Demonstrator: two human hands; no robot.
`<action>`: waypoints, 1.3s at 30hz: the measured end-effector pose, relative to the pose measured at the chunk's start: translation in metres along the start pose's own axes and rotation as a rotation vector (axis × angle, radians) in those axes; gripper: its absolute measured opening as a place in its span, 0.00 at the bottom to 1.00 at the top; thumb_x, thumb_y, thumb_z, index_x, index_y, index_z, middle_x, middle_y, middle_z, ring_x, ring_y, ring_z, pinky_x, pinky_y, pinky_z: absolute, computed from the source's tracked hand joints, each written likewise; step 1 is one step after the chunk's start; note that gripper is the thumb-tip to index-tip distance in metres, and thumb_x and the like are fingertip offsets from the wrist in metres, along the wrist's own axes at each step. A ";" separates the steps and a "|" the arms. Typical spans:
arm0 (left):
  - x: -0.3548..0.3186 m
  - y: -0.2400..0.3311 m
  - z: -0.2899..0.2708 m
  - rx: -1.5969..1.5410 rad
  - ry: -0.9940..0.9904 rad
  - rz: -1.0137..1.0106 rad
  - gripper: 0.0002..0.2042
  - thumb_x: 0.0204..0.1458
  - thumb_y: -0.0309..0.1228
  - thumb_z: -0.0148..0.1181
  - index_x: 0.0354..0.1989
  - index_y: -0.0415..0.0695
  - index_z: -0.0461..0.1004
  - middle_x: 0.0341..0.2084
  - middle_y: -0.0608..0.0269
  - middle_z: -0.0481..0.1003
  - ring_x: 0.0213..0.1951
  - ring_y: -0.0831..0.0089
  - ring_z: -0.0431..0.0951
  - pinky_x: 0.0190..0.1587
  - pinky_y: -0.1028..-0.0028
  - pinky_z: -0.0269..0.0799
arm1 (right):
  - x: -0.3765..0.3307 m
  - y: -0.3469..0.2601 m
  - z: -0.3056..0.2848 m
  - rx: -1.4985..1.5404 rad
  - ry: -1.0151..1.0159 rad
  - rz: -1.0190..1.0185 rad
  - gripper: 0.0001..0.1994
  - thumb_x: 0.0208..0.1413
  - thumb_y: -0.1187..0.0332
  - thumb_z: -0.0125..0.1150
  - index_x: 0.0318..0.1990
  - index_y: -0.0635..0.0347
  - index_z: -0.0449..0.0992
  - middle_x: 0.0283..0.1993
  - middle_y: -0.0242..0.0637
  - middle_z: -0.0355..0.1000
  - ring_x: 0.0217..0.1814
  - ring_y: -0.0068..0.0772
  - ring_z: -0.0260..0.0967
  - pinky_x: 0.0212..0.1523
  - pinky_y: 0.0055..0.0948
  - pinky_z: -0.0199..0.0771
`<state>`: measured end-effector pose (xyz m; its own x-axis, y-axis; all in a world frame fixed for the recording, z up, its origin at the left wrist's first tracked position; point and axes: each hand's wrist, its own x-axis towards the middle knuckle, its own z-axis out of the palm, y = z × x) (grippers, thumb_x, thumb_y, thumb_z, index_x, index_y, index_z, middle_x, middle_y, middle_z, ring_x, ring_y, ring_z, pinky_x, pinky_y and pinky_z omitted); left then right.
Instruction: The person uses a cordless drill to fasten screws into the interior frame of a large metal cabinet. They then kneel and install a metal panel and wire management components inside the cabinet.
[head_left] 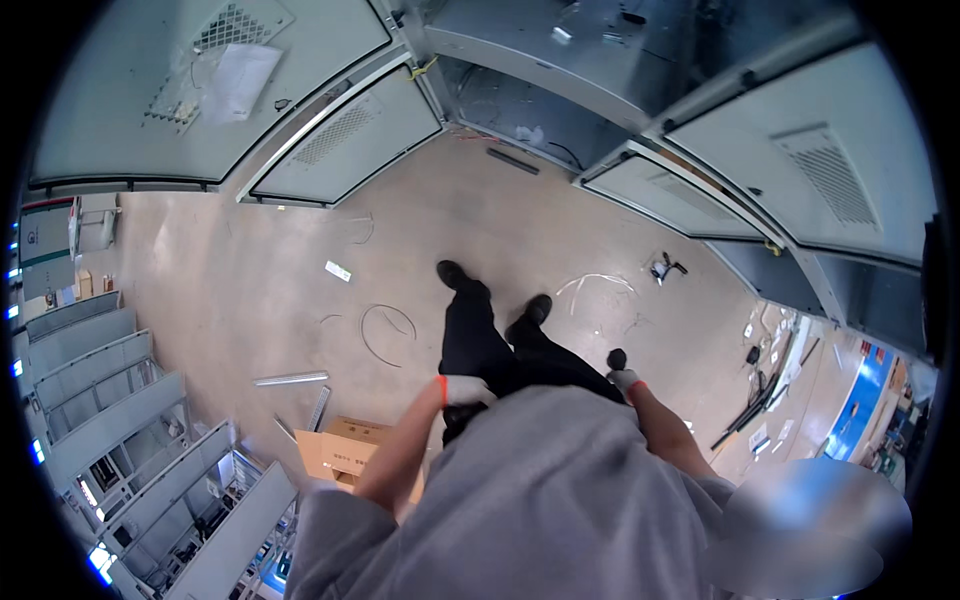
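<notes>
My left hand (466,390), in a pale glove with an orange-red cuff, rests beside my left thigh. Its fingers are turned away and mostly hidden. Something dark lies just under it, and I cannot make out whether the hand grips it. On the other side, my right hand (624,379), gloved the same way, is closed next to my right leg. From its front sticks out a dark, round-ended object (617,358), whose kind does not show. Black trousers (472,325) and black shoes (452,273) are below me on the floor.
Tall grey cabinets with open vented doors (345,135) curve across the front. A cardboard box (350,440) sits open at the left. Loose cable (387,335), metal strips (291,379) and a dark tool (667,267) lie on the floor. Grey racks (120,400) line the far left.
</notes>
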<state>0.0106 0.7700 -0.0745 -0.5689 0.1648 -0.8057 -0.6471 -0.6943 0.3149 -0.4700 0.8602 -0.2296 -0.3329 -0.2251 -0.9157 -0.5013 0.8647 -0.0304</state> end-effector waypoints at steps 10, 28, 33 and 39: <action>0.012 0.027 -0.109 -0.060 -0.588 -0.392 0.19 0.58 0.43 0.57 0.42 0.36 0.79 0.31 0.56 0.80 0.32 0.64 0.81 0.36 0.62 0.78 | 0.067 -0.297 -0.006 -0.635 0.264 -0.345 0.25 0.49 0.54 0.65 0.51 0.61 0.80 0.49 0.58 0.80 0.55 0.59 0.77 0.58 0.46 0.77; 0.390 0.064 -0.378 0.293 0.234 0.180 0.29 0.62 0.56 0.45 0.48 0.42 0.83 0.47 0.48 0.82 0.48 0.49 0.82 0.53 0.55 0.75 | 0.483 -0.666 0.296 -1.135 -0.012 -0.697 0.29 0.51 0.60 0.66 0.61 0.59 0.70 0.61 0.51 0.74 0.64 0.55 0.72 0.65 0.45 0.71; 0.306 0.058 -0.449 0.155 0.135 0.346 0.30 0.66 0.55 0.41 0.42 0.41 0.82 0.35 0.49 0.84 0.40 0.54 0.85 0.46 0.59 0.78 | 0.615 -0.661 0.324 -1.373 0.074 -1.058 0.19 0.50 0.71 0.64 0.51 0.61 0.72 0.52 0.51 0.74 0.52 0.54 0.77 0.53 0.48 0.79; 0.243 0.062 -0.532 0.226 0.295 0.300 0.23 0.60 0.51 0.53 0.32 0.41 0.80 0.26 0.48 0.81 0.31 0.52 0.83 0.38 0.57 0.77 | 0.689 -0.659 0.332 -1.556 0.111 -1.240 0.10 0.58 0.71 0.58 0.47 0.57 0.75 0.48 0.46 0.76 0.48 0.48 0.80 0.41 0.43 0.83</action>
<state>0.1026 0.3939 -0.5178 -0.6005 -0.2482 -0.7601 -0.5887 -0.5061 0.6303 -0.1044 0.2843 -0.9735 0.6717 -0.3602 -0.6474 -0.5734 -0.8061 -0.1463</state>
